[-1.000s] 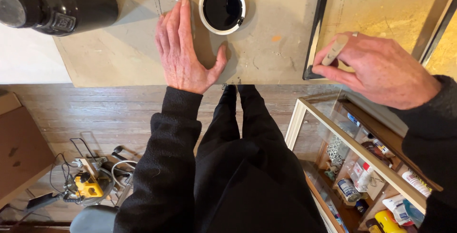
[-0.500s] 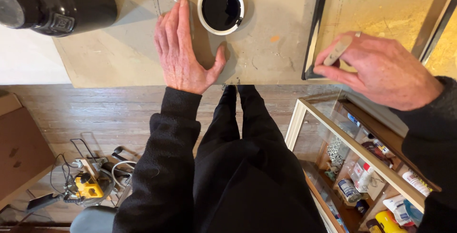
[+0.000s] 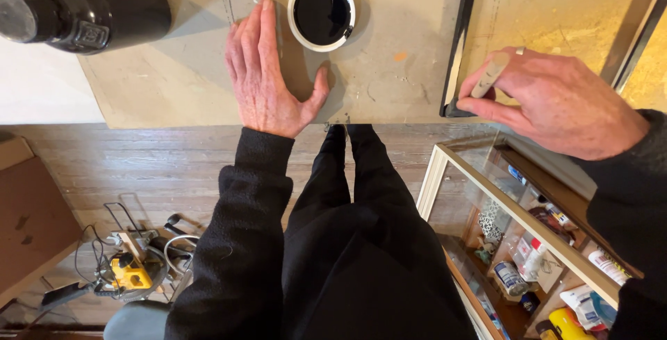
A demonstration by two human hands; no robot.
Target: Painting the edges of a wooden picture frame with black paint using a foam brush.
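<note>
My left hand (image 3: 267, 76) lies flat, palm down with fingers together, on a grey worktable board (image 3: 389, 69). Just beyond its thumb stands a white round container of black liquid (image 3: 322, 12). My right hand (image 3: 556, 100) is at the right, pinching a slim pale handle of a tool (image 3: 488, 76) whose dark tip rests at the lower corner of a black-framed panel (image 3: 460, 48). The tool's working end is mostly hidden by my fingers.
A large black cylindrical object (image 3: 83, 6) lies on the table's far left. A yellowish panel (image 3: 556, 13) sits inside the black frame. Below right, a glass-sided shelf (image 3: 528, 243) holds jars and cans. A yellow power tool with cables (image 3: 128, 270) lies on the wooden floor.
My right hand has shifted very slightly along the frame's corner; my left hand has stayed flat in place.
</note>
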